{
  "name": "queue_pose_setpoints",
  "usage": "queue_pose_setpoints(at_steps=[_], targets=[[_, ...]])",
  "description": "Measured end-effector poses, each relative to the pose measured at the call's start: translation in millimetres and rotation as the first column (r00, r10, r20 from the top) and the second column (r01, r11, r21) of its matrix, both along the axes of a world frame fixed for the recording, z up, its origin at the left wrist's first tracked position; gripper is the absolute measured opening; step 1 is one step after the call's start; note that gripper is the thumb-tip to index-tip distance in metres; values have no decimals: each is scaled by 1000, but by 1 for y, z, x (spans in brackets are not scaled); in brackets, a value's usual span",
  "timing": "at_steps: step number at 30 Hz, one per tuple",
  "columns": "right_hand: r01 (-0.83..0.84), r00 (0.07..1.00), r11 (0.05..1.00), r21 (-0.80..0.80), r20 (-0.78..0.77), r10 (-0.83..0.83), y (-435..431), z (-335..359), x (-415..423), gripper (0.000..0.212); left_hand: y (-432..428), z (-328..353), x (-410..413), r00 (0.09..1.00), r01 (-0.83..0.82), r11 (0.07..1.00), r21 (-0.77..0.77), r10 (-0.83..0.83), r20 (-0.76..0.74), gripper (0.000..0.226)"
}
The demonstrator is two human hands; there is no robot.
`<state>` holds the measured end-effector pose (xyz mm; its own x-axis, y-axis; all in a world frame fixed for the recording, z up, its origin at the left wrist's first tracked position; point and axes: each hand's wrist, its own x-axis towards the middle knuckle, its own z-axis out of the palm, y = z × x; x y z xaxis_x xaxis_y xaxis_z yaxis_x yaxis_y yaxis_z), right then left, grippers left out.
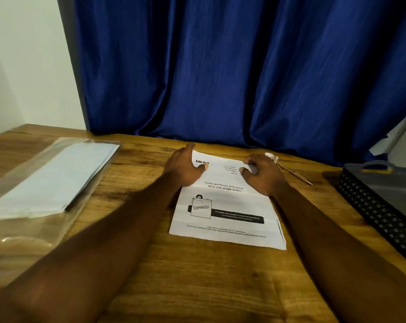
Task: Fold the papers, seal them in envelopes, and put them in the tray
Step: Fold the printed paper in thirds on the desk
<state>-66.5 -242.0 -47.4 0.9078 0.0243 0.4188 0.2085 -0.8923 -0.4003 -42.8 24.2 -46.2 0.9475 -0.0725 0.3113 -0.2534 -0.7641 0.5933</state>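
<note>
envelopes [57, 176] left, untouched | left hand [185, 166] pinching paper [227, 206] at far-left corner | paper centre, long axis near-to-far | right hand [260, 173] pinching far-right corner | tray [374, 210] right | I reckon far edge folds toward me

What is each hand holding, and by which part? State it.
Both hold the printed sheet by its far edge: the left hand pinches the far left corner, the right hand the far right corner.

The paper [227, 206] is white with black print and a black bar, on a brown wood-grain table [197, 276]. At twelve o'clock hangs a deep blue curtain [243, 66]; at three, a black diamond-mesh tray [379, 213]; at nine, pale bluish envelopes [57, 178].
</note>
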Motion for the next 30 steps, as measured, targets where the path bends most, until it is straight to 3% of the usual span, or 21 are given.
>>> queue_pose_setpoints(at_steps=[7, 13, 18, 24, 30], targets=[[-35, 999, 998, -48, 22, 36, -1, -5, 2, 38, 6, -1, 0, 994, -25, 955, -297, 55, 96, 56], [-38, 996, 998, -58, 83, 43, -2, -5, -1, 37, 6, 2, -3, 991, -5, 926, -379, 56, 124, 36], [-30, 997, 998, -61, 71, 34, -1, -3, -3, 40, 7, 2, -2, 982, -46, 935, -351, 107, 156, 13], [-15, 999, 996, -84, 47, 19, 0, -2, -2, 43, 5, 5, -4, 960, -77, 971, -228, 133, 245, 27], [52, 998, 997, -50, 42, -50, 1, -2, 0, 58, 7, 6, -4, 937, 12, 962, -273, 85, 340, 15]])
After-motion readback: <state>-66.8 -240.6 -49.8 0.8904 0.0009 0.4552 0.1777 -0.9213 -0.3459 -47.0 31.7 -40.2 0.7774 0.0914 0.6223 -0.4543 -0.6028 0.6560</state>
